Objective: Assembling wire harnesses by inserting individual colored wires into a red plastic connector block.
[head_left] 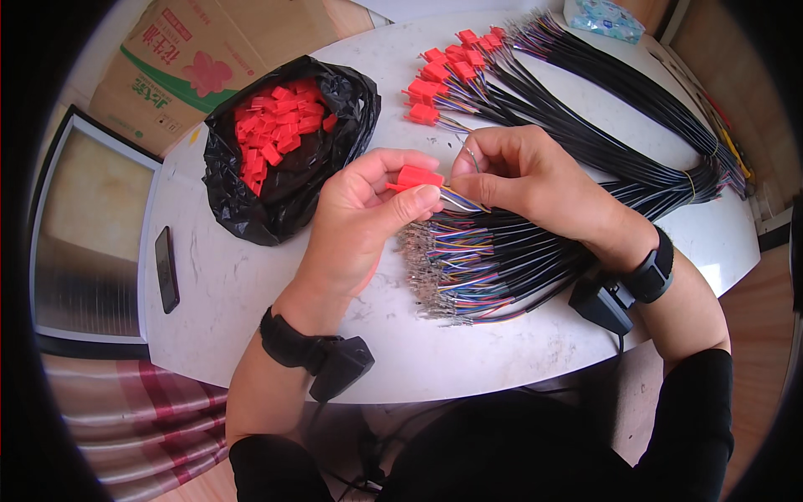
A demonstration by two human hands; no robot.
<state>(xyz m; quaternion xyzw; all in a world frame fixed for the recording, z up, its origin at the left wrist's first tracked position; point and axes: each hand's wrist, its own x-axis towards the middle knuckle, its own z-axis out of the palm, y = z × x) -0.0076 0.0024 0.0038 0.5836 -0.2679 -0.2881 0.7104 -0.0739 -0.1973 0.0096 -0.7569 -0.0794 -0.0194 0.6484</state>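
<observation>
My left hand (368, 194) pinches a red plastic connector housing (420, 176) between thumb and fingers. Several thin coloured wires (458, 199) run out of the housing's right side. Close beside it, my right hand (523, 174) is closed, thumb against forefinger, on a thin wire with a bare grey end that sticks up past the fingers. Under both hands lies a bundle of black cables (535, 251), its stripped coloured wires and metal terminals (431, 272) pointing left. Farther back, cables with red housings (452, 63) on their ends fan out.
A black plastic bag (355, 100) of loose red housings (280, 121) stands at the back left. A phone (166, 269) lies at the table's left edge. More black cables (619, 84) and a tissue pack (606, 18) are at the back right. A cardboard box (167, 75) stands behind the bag.
</observation>
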